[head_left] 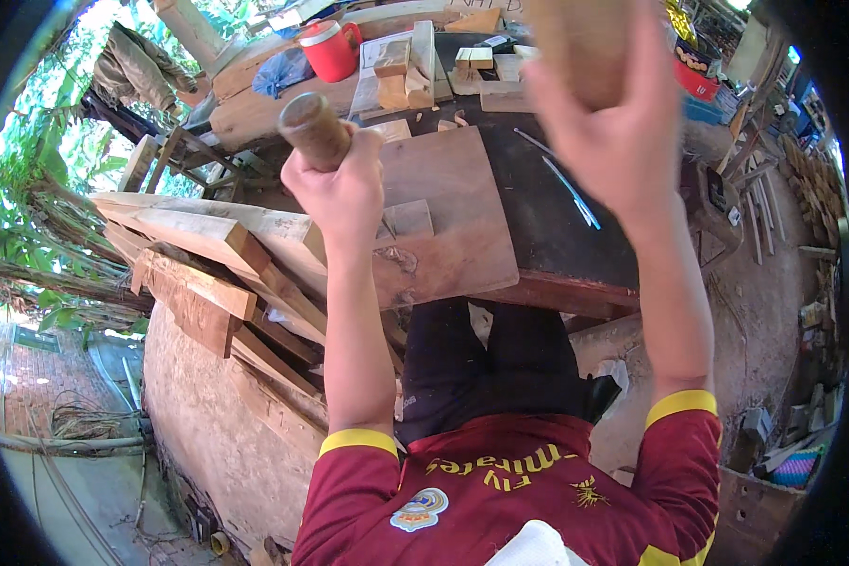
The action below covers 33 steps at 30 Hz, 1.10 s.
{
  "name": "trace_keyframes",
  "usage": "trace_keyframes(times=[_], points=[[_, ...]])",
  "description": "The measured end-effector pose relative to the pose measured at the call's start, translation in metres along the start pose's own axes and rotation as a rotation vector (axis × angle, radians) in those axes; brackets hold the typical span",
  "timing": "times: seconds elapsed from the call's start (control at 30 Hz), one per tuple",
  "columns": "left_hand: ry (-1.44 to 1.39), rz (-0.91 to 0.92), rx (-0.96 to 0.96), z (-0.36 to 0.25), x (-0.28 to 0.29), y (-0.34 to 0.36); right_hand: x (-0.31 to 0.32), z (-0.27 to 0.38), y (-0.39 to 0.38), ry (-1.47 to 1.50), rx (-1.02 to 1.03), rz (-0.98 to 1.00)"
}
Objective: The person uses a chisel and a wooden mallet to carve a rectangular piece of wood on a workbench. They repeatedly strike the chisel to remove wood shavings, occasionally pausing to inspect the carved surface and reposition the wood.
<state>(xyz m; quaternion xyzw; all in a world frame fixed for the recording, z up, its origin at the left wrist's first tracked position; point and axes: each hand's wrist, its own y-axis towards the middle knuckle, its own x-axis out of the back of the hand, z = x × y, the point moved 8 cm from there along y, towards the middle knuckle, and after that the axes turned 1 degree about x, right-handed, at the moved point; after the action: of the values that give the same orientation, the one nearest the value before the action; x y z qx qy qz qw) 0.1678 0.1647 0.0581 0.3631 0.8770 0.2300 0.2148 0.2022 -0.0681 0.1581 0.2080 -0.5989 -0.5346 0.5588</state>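
Note:
My left hand (pixel 342 193) is closed around the thick round wooden handle of a chisel (pixel 313 127). It is held upright over the left part of a flat wooden board (pixel 467 198), and most of its blade is hidden behind my hand and wrist. A small wooden block (pixel 412 218) lies on that board close to my left wrist. Raised high on the right, my right hand (pixel 613 146) grips a wooden mallet (pixel 583 42), which is blurred and cut off by the upper edge. The board rests on a dark table (pixel 575 250).
Blue pens (pixel 572 193) lie on the table right of the board. Wood pieces (pixel 393 58) and a red mug (pixel 329 52) stand at the back, beside a blue plastic bag (pixel 281 73). Thick timber planks (pixel 217 236) are stacked left of the table.

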Motion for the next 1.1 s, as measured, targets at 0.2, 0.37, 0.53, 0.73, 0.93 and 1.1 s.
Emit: trace_keyframes(times=[0.2,0.37,0.53,0.73,0.93,1.1], points=[[0.063,0.044,-0.024,-0.006,-0.006,-0.005,0.006,0.027,0.013,-0.245,0.097,0.329],[0.220,0.150,-0.089,-0.017,-0.037,-0.019,0.027,-0.010,-0.016,-0.094,-0.110,0.050],[0.282,0.308,-0.061,-0.019,-0.063,-0.032,0.026,-0.027,-0.060,-0.110,-0.206,0.320],[0.388,0.433,-0.170,-0.016,-0.082,-0.044,0.073,-0.080,-0.177,-0.059,-0.579,0.013],[0.462,0.509,-0.159,-0.005,-0.093,-0.054,0.091,-0.095,-0.238,0.092,-0.805,-0.237],[0.434,0.524,-0.174,-0.006,-0.094,-0.054,0.117,-0.097,-0.233,0.087,-0.826,-0.351]])
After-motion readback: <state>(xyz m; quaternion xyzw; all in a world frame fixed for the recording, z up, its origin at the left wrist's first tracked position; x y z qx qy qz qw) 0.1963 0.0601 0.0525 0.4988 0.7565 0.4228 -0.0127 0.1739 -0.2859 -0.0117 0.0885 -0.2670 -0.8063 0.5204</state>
